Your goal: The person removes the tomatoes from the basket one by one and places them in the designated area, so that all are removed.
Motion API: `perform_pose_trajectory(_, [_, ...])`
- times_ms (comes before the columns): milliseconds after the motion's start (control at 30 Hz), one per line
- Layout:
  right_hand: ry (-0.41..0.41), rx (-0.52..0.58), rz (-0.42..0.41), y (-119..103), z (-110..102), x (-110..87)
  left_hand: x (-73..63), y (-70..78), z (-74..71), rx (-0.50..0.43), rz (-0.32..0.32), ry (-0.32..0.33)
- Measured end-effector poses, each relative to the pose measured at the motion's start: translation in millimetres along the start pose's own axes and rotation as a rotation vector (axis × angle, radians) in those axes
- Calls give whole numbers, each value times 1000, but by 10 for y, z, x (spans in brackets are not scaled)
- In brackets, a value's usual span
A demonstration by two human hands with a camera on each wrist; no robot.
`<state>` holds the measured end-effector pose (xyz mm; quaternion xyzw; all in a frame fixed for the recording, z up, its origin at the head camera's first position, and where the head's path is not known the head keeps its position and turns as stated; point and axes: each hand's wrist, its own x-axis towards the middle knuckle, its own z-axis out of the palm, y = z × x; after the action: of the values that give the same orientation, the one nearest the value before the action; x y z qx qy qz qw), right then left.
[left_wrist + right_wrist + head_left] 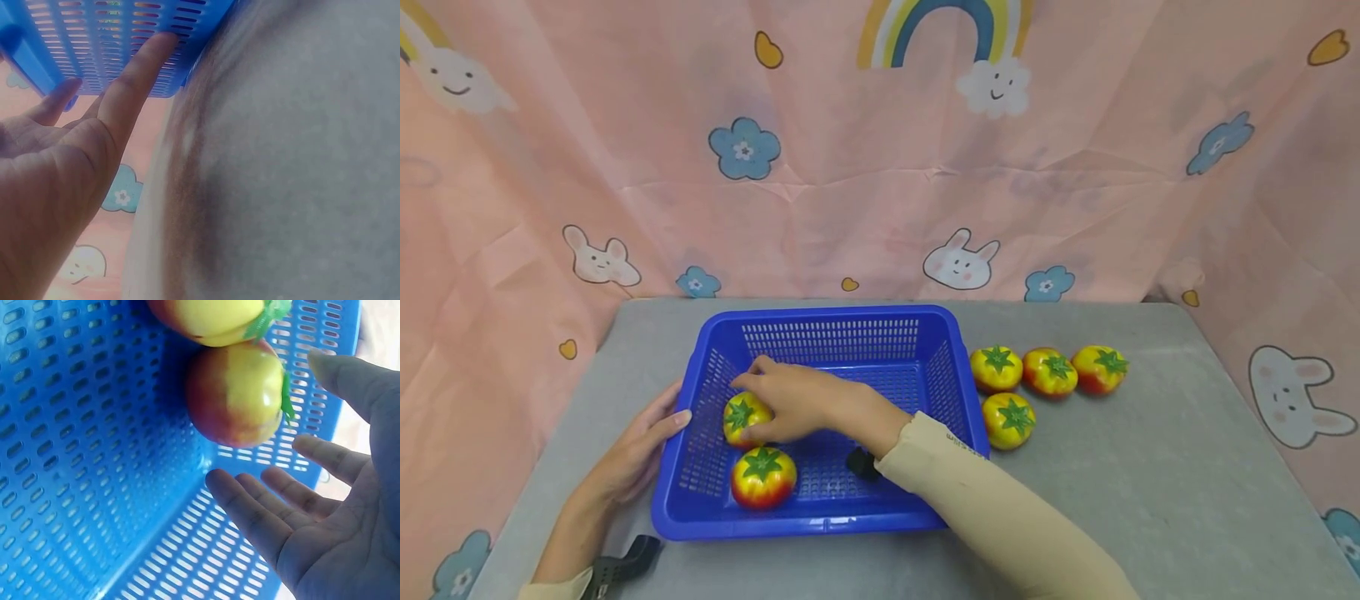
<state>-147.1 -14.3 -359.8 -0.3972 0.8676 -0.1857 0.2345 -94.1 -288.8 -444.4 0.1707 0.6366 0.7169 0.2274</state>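
Observation:
Inside the blue plastic basket (820, 525) my right hand (797, 400) is around a red-and-yellow toy tomato (741, 414) with a green leafy top. In the right wrist view the fingers of that hand (325, 525) are spread, with a gap between them and this tomato (234, 394). A second toy tomato (763, 477) sits beside it, nearer the front left corner. My left hand (636, 450) rests against the basket's left side, thumb at the rim. Seen from the left wrist, straight fingers touch the slotted wall (94, 44) from outside.
Right of the basket, several more toy tomatoes (1050, 372) lie on the grey table (1150, 467), the closest right by its wall. A small black object (862, 463) shows beside the right sleeve. Behind the table hangs a pink printed curtain (850, 208).

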Motion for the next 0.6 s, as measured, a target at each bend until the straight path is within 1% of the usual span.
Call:
perform_pose_trajectory(133, [-9,-13,-2,3,44,50,-3,0,-7,6,0,-4])
perform_pose_trajectory(333, [-27,-18,-1,14,106,106,-10,-1,-14,13,-21,5])
perform_pose_trajectory(600, [-26,-2,15,33,164,117,-4,-9,-6,19,-23,9])
